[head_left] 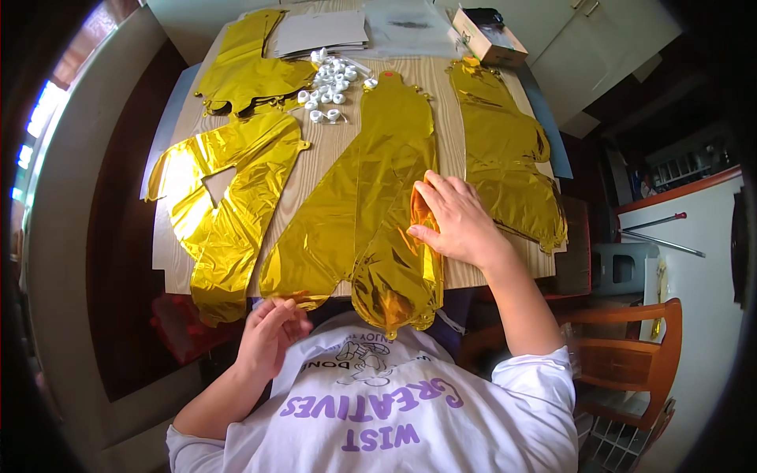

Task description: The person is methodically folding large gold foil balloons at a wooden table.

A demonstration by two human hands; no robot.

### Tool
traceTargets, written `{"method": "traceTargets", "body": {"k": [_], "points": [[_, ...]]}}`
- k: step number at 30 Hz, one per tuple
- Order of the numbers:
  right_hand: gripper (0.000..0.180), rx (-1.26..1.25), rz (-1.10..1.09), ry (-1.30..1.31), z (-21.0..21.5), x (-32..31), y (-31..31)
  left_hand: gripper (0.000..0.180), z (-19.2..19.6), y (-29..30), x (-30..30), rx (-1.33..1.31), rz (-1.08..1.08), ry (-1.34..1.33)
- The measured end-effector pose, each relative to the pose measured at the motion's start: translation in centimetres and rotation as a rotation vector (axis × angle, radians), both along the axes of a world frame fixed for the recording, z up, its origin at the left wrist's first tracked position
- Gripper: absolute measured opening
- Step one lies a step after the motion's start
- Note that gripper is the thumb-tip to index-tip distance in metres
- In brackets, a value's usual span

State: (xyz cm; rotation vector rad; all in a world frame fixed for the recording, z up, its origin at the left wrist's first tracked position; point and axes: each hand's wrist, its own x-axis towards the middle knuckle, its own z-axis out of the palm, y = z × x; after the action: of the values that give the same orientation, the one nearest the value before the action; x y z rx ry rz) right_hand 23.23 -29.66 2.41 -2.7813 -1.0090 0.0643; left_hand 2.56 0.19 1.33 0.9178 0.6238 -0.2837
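Note:
A flat gold foil balloon (371,197) lies down the middle of the wooden table (319,150), its lower end hanging over the near edge. My right hand (453,221) rests flat on its right edge, thumb pinching a fold of foil. My left hand (272,331) hovers at the table's near edge, just below the balloon's lower left corner, fingers loosely apart, holding nothing. Another gold foil balloon (217,213) lies to the left, a third (509,162) to the right.
More gold foil pieces (248,67) are stacked at the far left. A heap of small white rings (331,83) sits beyond the middle balloon. Papers (319,31) and a small cardboard box (489,35) lie at the far end. A wooden chair (631,347) stands at my right.

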Motion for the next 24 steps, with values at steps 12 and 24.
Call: {"method": "traceTargets", "body": {"k": [12, 24], "points": [[0.073, -0.005, -0.019, 0.047, 0.1, -0.1, 0.0, 0.024, 0.0, -0.4, -0.7, 0.193, 0.099, -0.296], [0.066, -0.021, -0.038, 0.040, 0.2, -0.1, 0.1, 0.032, 3.6, -4.9, 9.8, 0.692, -0.988, -1.167]]}}
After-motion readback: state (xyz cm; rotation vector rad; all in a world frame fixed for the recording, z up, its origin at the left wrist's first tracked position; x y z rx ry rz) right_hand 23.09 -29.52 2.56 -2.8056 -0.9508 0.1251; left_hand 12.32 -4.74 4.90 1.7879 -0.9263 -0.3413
